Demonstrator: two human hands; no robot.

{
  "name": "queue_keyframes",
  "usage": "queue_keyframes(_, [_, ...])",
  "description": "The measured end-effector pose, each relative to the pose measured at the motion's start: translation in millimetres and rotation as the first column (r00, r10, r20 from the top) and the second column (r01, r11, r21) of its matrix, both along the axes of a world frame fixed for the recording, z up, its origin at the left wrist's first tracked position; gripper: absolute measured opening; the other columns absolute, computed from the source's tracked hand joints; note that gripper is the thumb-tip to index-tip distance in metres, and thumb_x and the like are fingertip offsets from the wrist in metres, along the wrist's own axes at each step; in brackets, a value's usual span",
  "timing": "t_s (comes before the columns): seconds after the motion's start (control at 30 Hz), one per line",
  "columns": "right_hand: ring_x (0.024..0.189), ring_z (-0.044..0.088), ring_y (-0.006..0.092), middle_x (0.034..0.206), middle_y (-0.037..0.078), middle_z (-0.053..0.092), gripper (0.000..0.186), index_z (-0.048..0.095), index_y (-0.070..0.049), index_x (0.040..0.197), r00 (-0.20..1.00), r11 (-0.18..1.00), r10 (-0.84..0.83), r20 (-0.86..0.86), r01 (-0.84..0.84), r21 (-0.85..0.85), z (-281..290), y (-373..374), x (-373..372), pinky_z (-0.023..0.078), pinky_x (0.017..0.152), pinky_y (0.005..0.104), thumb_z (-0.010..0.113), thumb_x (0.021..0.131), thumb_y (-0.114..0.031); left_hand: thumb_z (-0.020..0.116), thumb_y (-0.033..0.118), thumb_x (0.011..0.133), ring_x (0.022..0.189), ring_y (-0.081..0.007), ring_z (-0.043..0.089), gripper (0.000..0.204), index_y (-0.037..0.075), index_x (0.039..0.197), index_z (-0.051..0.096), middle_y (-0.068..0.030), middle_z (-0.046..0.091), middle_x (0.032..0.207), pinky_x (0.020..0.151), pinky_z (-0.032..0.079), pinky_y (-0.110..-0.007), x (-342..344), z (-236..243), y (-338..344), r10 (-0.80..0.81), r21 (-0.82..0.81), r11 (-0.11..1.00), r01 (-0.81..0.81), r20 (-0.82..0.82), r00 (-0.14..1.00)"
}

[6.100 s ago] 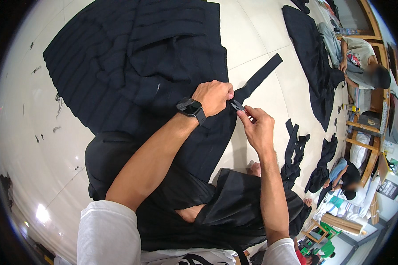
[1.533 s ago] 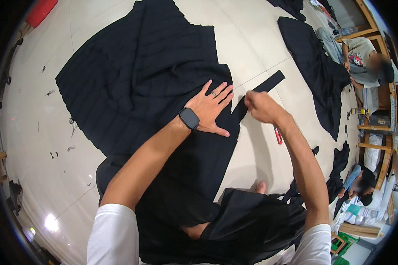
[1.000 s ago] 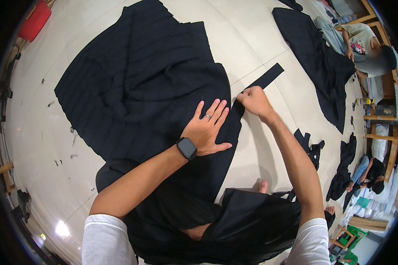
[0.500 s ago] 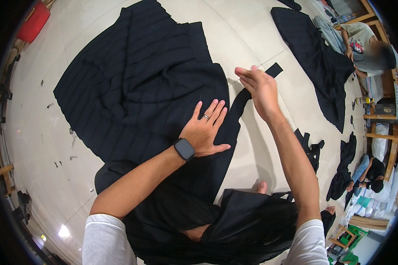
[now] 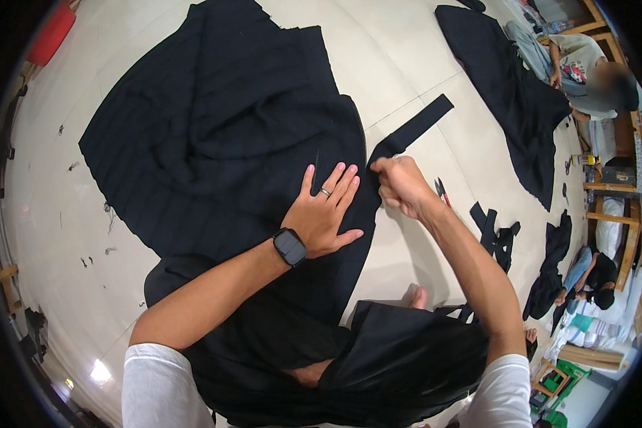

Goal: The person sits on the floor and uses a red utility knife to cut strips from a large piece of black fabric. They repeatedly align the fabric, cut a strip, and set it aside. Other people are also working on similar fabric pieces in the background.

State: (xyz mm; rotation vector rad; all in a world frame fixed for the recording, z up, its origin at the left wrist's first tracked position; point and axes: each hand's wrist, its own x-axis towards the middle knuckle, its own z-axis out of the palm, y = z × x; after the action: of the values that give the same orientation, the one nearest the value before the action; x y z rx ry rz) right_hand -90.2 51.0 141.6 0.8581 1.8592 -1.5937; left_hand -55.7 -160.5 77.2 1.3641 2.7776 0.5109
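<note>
A large dark pleated cloth (image 5: 242, 107) lies spread on the floor. My left hand (image 5: 324, 210) is open and pressed flat on it, fingers apart, with a ring and a black watch (image 5: 289, 247) on that arm. Along the cloth's right edge runs a narrow black fabric strip (image 5: 414, 128), whose free end points to the far right. My right hand (image 5: 404, 187) is closed, thumb and fingers pinched at the strip beside the cloth's edge. Just what lies between the fingertips is partly hidden.
Red-handled snips (image 5: 444, 192) lie by my right forearm. Black fabric scraps (image 5: 486, 225) and another dark cloth (image 5: 506, 93) lie to the right. Two people (image 5: 592, 78) sit along the right side. A red container (image 5: 53, 32) stands at the far left; thread bits dot the left floor.
My right hand has come down and left, its fingers going from stretched out to curled at the strip. The snips have come into view. My left hand stays flat.
</note>
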Motion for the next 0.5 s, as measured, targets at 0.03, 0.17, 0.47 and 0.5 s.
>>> queue_keyframes(0.03, [0.040, 0.023, 0.0071, 0.053, -0.008, 0.029, 0.037, 0.039, -0.017, 0.064, 0.990, 0.984, -0.139, 0.014, 0.139, -0.111, -5, -4, -3, 0.017, 0.037, 0.0288, 0.058, 0.097, -0.014, 0.050, 0.068, 0.095, 0.153, -0.0326, 0.029, 0.089, -0.001, 0.152, 0.045, -0.0183, 0.037, 0.163, 0.117, 0.027, -0.066, 1, 0, 0, 0.000, 0.009, 1.000, 0.000, -0.001, 1.000])
queue_keyframes(0.17, [0.040, 0.017, 0.0056, 0.056, -0.009, 0.022, 0.036, 0.034, -0.019, 0.069, 0.884, 0.841, -0.467, 0.019, 0.451, -0.299, -23, -1, -18, 0.013, 0.036, 0.0267, 0.053, 0.098, -0.011, 0.051, 0.069, 0.094, 0.154, -0.0320, 0.028, 0.090, 0.000, 0.151, 0.045, -0.0172, 0.036, 0.163, 0.117, 0.027, -0.067, -1, -1, 1, 0.005, 0.004, 1.000, -0.005, -0.002, 1.000])
queue_keyframes(0.47, [0.045, 0.026, 0.0097, 0.061, -0.003, 0.025, 0.013, 0.039, -0.008, 0.087, 0.606, 0.635, -0.760, -0.235, 0.614, -0.469, -13, 58, -81, 0.023, 0.040, 0.0294, 0.045, 0.098, -0.005, 0.052, 0.073, 0.092, 0.154, -0.0313, 0.028, 0.093, 0.002, 0.152, 0.046, -0.0165, 0.035, 0.163, 0.117, 0.027, -0.067, 0, -6, 1, 0.008, -0.003, 1.000, -0.008, -0.018, 1.000])
queue_keyframes(0.5, [0.046, 0.028, 0.0101, 0.062, -0.003, 0.025, 0.010, 0.041, -0.006, 0.089, 0.531, 0.602, -0.795, -0.293, 0.635, -0.483, -9, 59, -86, 0.026, 0.043, 0.0293, 0.044, 0.099, -0.005, 0.052, 0.073, 0.091, 0.154, -0.0313, 0.028, 0.094, 0.002, 0.152, 0.045, -0.0164, 0.035, 0.164, 0.117, 0.027, -0.067, -1, -5, 1, 0.001, -0.007, 1.000, -0.001, -0.008, 1.000])
